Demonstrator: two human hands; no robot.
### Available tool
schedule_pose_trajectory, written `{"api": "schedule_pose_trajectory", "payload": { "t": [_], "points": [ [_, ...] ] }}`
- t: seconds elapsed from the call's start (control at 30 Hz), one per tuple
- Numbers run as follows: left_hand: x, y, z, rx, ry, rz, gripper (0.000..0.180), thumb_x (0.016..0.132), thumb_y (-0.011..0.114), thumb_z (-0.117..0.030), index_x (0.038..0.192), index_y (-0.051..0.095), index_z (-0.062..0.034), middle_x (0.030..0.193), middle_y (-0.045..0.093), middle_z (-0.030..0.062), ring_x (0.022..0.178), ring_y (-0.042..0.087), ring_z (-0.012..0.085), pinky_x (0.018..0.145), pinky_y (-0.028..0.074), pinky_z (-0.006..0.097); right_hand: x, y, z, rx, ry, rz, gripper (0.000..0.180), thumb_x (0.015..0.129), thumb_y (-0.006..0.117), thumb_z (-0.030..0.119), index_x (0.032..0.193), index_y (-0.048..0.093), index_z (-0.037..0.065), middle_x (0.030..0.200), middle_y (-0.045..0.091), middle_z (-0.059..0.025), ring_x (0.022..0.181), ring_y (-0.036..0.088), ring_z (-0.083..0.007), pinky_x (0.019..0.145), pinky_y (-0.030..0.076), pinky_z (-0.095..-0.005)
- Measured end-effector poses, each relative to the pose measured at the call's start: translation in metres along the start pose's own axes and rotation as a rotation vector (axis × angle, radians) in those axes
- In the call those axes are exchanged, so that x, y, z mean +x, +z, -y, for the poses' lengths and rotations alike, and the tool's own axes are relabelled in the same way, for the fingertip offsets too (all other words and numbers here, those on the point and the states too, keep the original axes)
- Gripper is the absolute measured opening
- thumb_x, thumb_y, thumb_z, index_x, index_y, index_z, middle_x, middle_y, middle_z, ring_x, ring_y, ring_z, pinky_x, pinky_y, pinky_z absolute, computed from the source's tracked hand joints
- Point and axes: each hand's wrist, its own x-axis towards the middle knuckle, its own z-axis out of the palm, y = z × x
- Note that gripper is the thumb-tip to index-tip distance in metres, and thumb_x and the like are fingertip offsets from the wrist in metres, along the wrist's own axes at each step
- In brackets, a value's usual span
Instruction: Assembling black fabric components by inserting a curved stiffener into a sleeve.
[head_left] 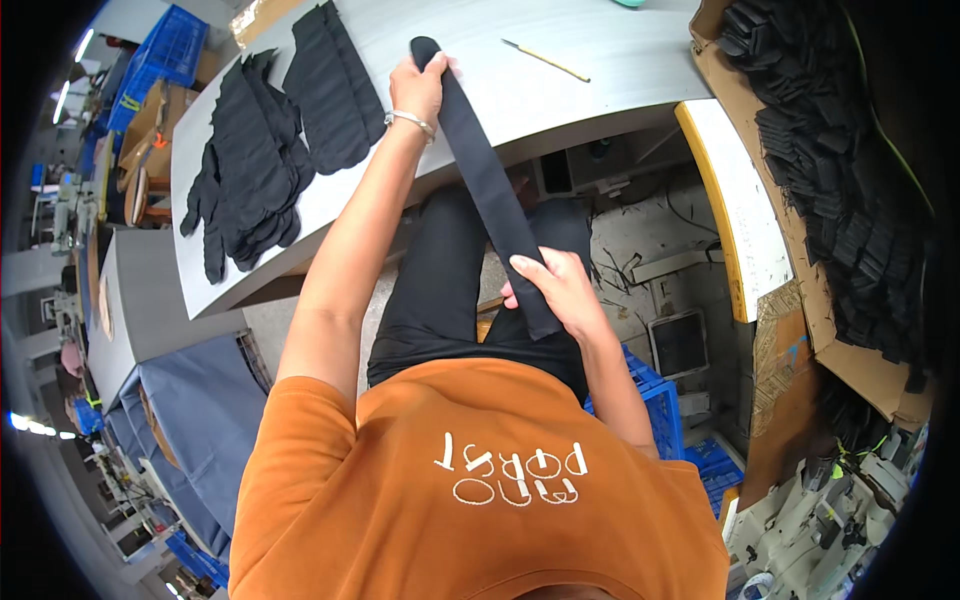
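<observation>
A long black fabric strip [485,175] with one rounded end stretches between my hands, slanting from the table down over my lap. My left hand [418,88] is closed on it near the rounded end, above the table. Lower down, my right hand [560,290] pinches the strip near its straight end, thumb on top. Left of my left hand, a stack of black fabric pieces [330,95] lies on the table. Beside that stack spreads a looser pile of black fabric pieces [245,165].
On the pale table [480,60] lies a thin yellow pen-like tool [547,60]. To the right, a cardboard box [835,370] holds many folded black pieces [800,120]. A yellow-edged white board [725,210] stands beside it. Blue crates [655,400] sit below on my right.
</observation>
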Motion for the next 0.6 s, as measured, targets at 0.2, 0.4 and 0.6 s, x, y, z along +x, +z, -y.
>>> {"api": "schedule_pose_trajectory", "payload": {
  "t": [0.2,0.4,0.6],
  "points": [
    [0.015,0.017,0.041,0.855,0.776,-0.288,0.084,0.09,0.068,-0.041,0.149,0.031,0.0061,0.156,0.026,0.0294,0.15,0.015,0.0354,0.121,0.012,0.047,0.067,0.008,0.009,0.003,0.045,0.039,0.031,0.095,0.064,0.027,0.098,0.065,-0.004,0.08,0.071,-0.0128,0.066,0.07,-0.0165,0.061,0.056,-0.0267],
    [0.021,0.023,0.06,1.149,0.491,-0.008,0.082,0.097,0.043,-0.059,0.15,0.032,0.0029,0.157,0.031,0.0216,0.149,0.02,0.0333,0.121,0.01,0.048,0.073,0.022,-0.006,0.009,0.064,-0.001,0.03,0.097,0.063,0.026,0.099,0.065,-0.004,0.079,0.07,-0.0126,0.065,0.069,-0.0159,0.061,0.056,-0.0276],
    [0.023,0.017,0.074,1.103,0.624,-0.094,0.081,0.096,0.044,-0.06,0.147,0.038,0.0027,0.154,0.036,0.0208,0.146,0.028,0.0332,0.12,0.017,0.05,0.024,0.033,-0.042,0.081,0.149,0.019,0.031,0.099,0.058,0.024,0.093,0.061,-0.006,0.076,0.07,-0.0151,0.065,0.069,-0.0189,0.058,0.054,-0.0276]
  ]
}}
